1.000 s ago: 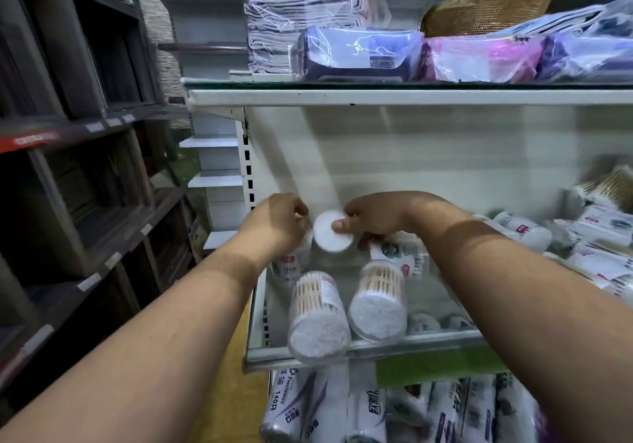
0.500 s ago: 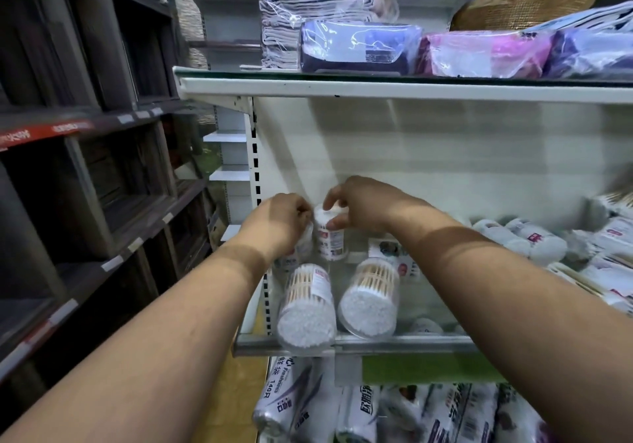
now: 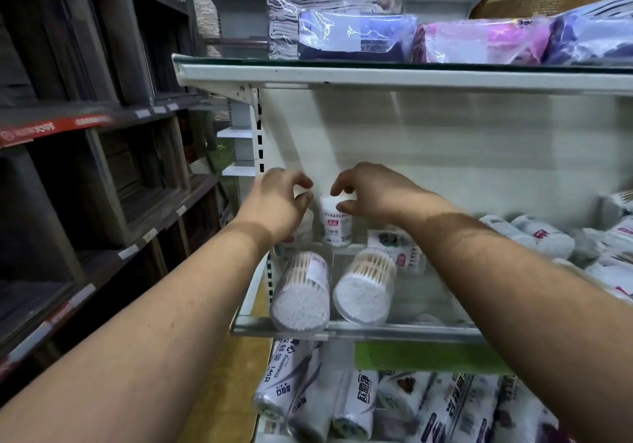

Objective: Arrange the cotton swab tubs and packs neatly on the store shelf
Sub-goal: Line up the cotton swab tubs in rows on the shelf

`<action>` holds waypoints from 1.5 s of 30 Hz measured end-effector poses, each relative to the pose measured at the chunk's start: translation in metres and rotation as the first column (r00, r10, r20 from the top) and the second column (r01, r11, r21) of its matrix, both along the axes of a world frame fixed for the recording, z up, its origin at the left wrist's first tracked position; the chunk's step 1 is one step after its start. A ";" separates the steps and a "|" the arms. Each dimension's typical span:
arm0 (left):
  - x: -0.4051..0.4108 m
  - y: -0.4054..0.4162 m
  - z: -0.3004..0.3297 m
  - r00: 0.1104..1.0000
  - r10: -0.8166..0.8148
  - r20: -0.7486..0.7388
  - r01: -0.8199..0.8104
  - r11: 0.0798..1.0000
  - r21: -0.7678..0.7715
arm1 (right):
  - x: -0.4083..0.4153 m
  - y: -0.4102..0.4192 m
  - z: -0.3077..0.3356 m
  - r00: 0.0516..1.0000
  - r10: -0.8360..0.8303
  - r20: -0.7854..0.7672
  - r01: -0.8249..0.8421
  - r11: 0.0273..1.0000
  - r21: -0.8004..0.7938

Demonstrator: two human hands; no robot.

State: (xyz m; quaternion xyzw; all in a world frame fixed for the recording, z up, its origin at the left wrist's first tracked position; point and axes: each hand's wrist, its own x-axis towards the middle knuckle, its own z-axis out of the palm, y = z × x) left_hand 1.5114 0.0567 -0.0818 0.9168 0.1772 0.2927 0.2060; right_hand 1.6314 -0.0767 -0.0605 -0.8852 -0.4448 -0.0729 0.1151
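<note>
Tub (image 3: 335,220) stands upright at shelf (image 3: 376,329) back. Right hand (image 3: 370,190) open, fingers loose just over its lid; left hand (image 3: 279,199) curled around neighbouring tub (image 3: 305,228), likely steadying it.

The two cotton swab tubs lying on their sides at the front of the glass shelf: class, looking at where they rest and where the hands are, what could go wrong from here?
1. Both lying tubs sit at the shelf's front lip; being round, they might roll off if nudged.
2. The left hand and right hand hover by the upright tub; a withdrawing forearm could brush the lying tubs.
3. The upright tub looks narrow and may topple if bumped.
</note>
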 end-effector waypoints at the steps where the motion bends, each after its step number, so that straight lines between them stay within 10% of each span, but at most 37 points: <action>1: -0.003 -0.003 0.002 0.999 0.026 0.045 -0.028 0.997 0.065 | -0.004 0.000 0.004 1.000 0.008 -0.017 -0.008 1.000 0.006; 4: -0.012 -0.017 0.010 0.997 0.073 0.034 -0.077 0.991 0.109 | -0.019 0.000 0.009 0.996 0.040 -0.085 -0.041 0.999 -0.017; 10: -0.032 -0.044 0.031 0.837 0.116 -0.535 -0.092 0.993 0.071 | -0.048 -0.010 0.024 0.997 0.046 -0.068 -0.058 0.980 -0.188; 16: -0.047 -0.052 0.015 0.745 -0.013 -0.667 -0.044 0.997 -0.069 | -0.051 -0.017 0.020 0.991 0.029 -0.132 -0.058 0.974 -0.221; 27: -0.066 -0.040 0.009 0.938 -0.242 -0.247 0.065 0.824 -0.562 | -0.055 -0.026 0.013 0.956 0.073 -0.283 -0.117 0.983 -0.140; 45: -0.065 -0.032 0.003 0.967 -0.252 0.050 0.192 0.581 -0.791 | -0.051 -0.051 0.025 0.801 0.264 -0.537 -0.292 0.956 0.034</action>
